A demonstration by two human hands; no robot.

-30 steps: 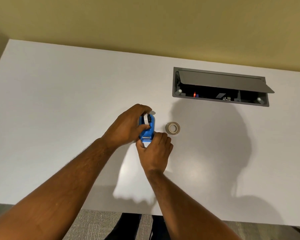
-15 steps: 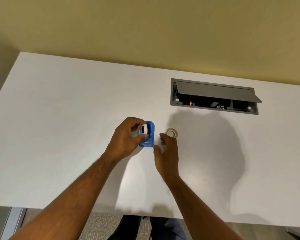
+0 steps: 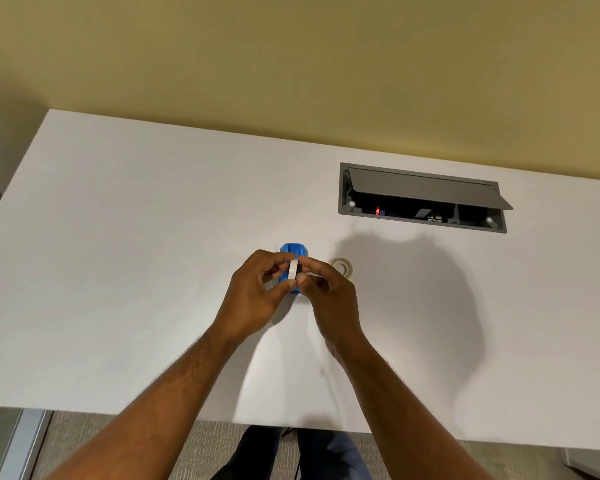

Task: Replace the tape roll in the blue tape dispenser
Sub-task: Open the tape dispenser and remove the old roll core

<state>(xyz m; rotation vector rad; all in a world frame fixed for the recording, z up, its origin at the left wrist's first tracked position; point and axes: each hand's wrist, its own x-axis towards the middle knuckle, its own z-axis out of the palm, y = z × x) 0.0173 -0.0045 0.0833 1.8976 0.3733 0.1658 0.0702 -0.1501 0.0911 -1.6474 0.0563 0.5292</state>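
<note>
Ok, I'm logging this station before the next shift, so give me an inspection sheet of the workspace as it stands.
Surface: white table, bare apart from the items below.
Job's things: blue tape dispenser on the table, partly hidden by the hands; white roll held edge-on above it; second tape roll lying flat to its right.
Clutter: nothing seen.
Grippers: left hand and right hand both pinch the white roll.
Cables: none on the table; open grey cable hatch shows a red light inside.
Surroundings: yellow wall, carpet floor below.

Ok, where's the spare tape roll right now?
The spare tape roll lies flat on the white table, just right of the right hand.
</note>
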